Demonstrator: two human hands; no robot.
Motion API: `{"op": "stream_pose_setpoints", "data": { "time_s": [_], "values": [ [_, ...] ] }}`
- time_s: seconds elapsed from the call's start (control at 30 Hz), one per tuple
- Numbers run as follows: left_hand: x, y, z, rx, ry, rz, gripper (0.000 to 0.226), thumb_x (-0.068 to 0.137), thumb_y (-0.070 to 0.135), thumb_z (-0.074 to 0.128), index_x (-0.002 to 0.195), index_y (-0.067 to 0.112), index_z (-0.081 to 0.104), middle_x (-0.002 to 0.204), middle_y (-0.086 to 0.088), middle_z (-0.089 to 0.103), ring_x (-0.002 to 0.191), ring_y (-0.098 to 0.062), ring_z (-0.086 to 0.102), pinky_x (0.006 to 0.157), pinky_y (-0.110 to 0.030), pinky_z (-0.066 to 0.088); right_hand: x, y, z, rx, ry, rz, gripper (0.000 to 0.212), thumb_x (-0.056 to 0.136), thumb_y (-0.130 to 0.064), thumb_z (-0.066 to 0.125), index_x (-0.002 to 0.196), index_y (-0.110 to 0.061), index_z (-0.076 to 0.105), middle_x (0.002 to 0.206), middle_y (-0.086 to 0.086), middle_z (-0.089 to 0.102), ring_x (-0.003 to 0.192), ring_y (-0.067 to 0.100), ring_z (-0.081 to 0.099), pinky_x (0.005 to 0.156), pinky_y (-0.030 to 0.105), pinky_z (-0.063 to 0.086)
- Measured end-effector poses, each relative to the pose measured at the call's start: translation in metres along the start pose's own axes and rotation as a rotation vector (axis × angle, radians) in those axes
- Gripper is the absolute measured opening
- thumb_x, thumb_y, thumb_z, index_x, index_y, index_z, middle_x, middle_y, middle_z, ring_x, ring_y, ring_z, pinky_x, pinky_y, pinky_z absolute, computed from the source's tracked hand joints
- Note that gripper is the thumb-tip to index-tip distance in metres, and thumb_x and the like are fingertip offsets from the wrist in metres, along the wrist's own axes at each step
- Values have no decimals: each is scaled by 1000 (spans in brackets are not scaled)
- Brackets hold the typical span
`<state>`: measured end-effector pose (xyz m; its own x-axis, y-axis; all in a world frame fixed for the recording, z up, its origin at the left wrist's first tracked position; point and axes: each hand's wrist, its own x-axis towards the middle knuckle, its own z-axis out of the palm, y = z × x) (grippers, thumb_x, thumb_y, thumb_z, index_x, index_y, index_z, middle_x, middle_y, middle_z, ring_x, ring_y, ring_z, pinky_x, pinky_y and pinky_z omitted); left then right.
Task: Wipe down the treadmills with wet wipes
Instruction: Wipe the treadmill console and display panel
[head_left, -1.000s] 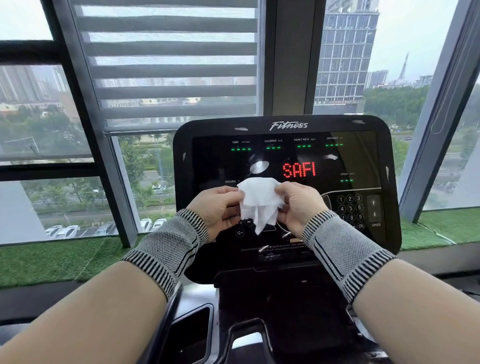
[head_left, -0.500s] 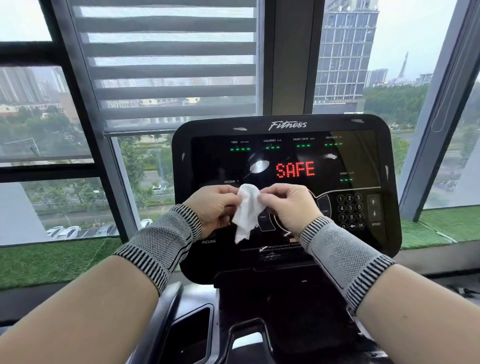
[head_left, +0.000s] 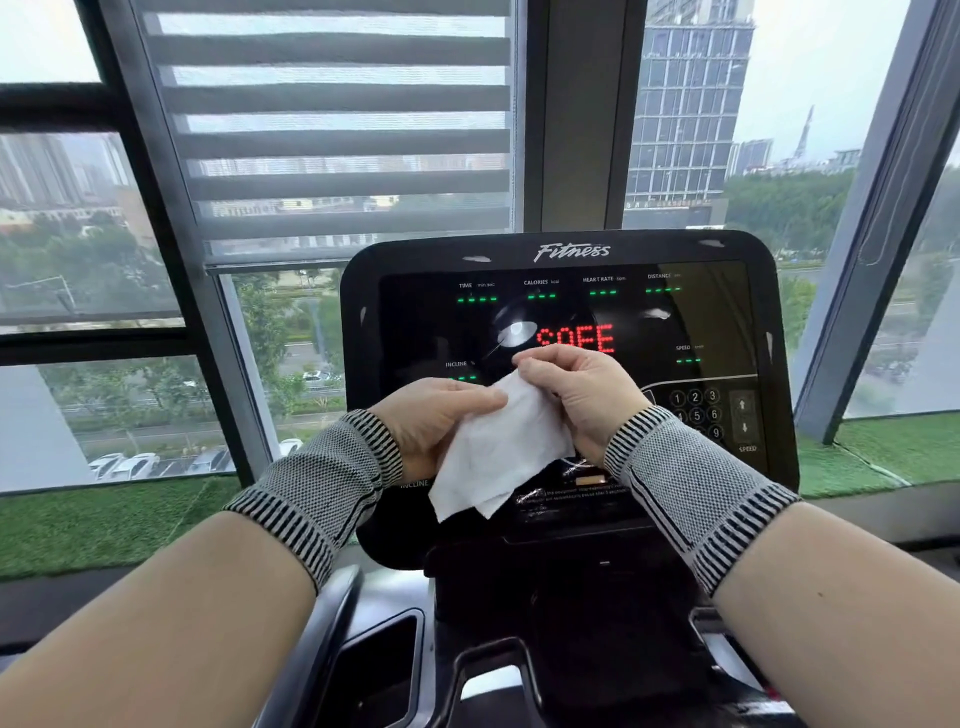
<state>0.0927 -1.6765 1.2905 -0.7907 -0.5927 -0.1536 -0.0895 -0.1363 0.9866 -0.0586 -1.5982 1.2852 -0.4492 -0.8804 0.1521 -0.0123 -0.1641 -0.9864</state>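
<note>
Shown: left hand (head_left: 441, 421) and right hand (head_left: 582, 395) both pinch a thin white wet wipe (head_left: 498, 452), held before the black glossy treadmill console (head_left: 571, 254). Advisably, spread it flat before pressing it to the panel.

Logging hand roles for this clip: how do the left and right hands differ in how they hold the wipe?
The left hand grips the wet wipe lower, at its left edge; the right hand pinches its top corner, higher up. The left hand covers the console's incline readout, the right its red display's lower edge. Both wear striped cuffs and hold the wipe off the console.
</note>
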Motion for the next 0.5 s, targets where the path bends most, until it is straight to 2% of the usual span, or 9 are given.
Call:
{"op": "stream_pose_setpoints", "data": {
  "time_s": [0.03, 0.1, 0.17, 0.27, 0.33, 0.4, 0.43, 0.5],
  "values": [
    [0, -1, -1, 4, 20, -3, 25, 87, 17, 61, 102, -2, 66, 86, -15, 70, 74, -23, 69, 67, -30, 57, 3, 2, -1, -45, 97, -23, 4, 86, -17, 67, 83, -15, 68, 78, 5, 66, 64, 14, 62, 64, 34, 55],
    [3, -2, -4, -49, 90, 11, 25, 93, 15, 56, 108, -4, 65, 91, -15, 71, 77, -24, 69, 67, -32, 58, 5, 7, -5, -93, 263, -7, 12, 87, -25, 66, 84, -14, 62, 77, 5, 66, 63, 16, 64, 67, 35, 56],
    [6, -2, -7, -135, 169, 64, 29, 95, 17, 54, 115, -1, 63, 103, -15, 71, 89, -27, 69, 72, -38, 57, 1, 11, -7, -73, 303, 124, 26, 91, -35, 59, 79, -11, 58, 75, 6, 65, 65, 20, 65, 65, 34, 53],
    [9, 0, -7, -246, 235, 108, 30, 98, 20, 49, 118, 2, 61, 110, -14, 70, 97, -28, 69, 74, -43, 57, -12, 21, -4, -62, 147, 367, 55, 93, -54, 45, 69, -8, 62, 75, 11, 70, 66, 24, 67, 68, 34, 50],
    [11, 0, -6, -273, 259, 128, 31, 99, 19, 47, 121, 1, 60, 112, -15, 70, 102, -29, 68, 77, -43, 57, -16, 28, 2, 9, 11, 410, 62, 92, -60, 40, 81, -6, 69, 80, 10, 73, 72, 25, 69, 70, 34, 52],
    [12, -1, -4, -270, 286, 143, 31, 99, 17, 46, 122, 0, 59, 113, -16, 69, 104, -30, 67, 82, -45, 56, -15, 30, 7, 150, -48, 363, 52, 92, -53, 47, 100, -6, 69, 86, 7, 74, 77, 23, 70, 70, 35, 54],
    [13, -2, -4, -268, 306, 150, 30, 99, 16, 47, 122, 0, 59, 112, -17, 69, 103, -31, 67, 84, -47, 56, -16, 28, 9, 230, -57, 333, 42, 92, -44, 51, 104, -7, 68, 86, 6, 73, 76, 22, 69, 68, 34, 54],
    [14, -2, -3, -277, 355, 171, 26, 98, 14, 48, 117, 0, 60, 109, -19, 69, 100, -32, 68, 84, -49, 56, -16, 26, 11, 329, -78, 278, 21, 90, -27, 57, 96, -9, 66, 80, 4, 71, 70, 19, 67, 64, 33, 53]
  ]
}}
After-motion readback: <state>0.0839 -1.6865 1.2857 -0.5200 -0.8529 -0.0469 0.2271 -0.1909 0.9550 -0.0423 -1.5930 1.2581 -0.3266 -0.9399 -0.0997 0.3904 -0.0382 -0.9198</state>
